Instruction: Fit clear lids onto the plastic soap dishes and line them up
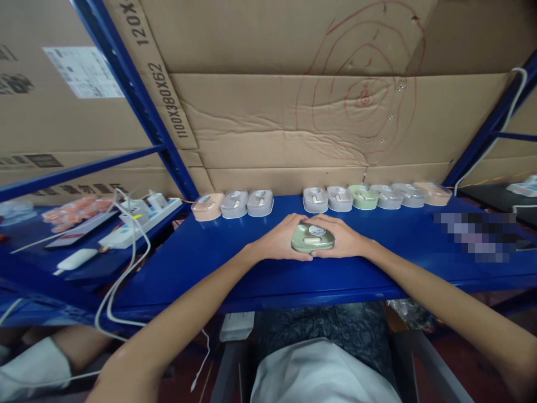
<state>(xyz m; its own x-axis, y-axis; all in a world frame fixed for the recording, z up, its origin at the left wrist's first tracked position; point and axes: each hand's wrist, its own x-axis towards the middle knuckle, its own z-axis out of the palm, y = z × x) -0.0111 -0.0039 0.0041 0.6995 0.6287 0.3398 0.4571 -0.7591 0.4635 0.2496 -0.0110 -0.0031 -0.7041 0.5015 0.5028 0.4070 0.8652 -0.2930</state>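
Observation:
Between my two hands is a small green lidded case (pixel 302 244) with a pale bar on its front and a round sticker on top. My left hand (pixel 282 239) wraps around its left side, fingers curled behind it and thumb at the front. From the right, my right hand (pixel 343 239) closes on the same case, the thumbs almost meeting below it. Both hands are just above or on the blue shelf (pixel 260 280); I cannot tell whether the case touches it. Behind them stand similar cases: a peach one (pixel 207 208), several grey ones (pixel 260 204) and a green one (pixel 363 198).
Cardboard (pixel 251 112) with red rings drawn on it backs the shelf. To the left are a white power strip (pixel 126 232), looping white cables (pixel 134 252) and orange wrapped pieces (pixel 79 210). Blue posts (pixel 168 157) frame the sides. Another person's leg (pixel 79 350) shows at lower left.

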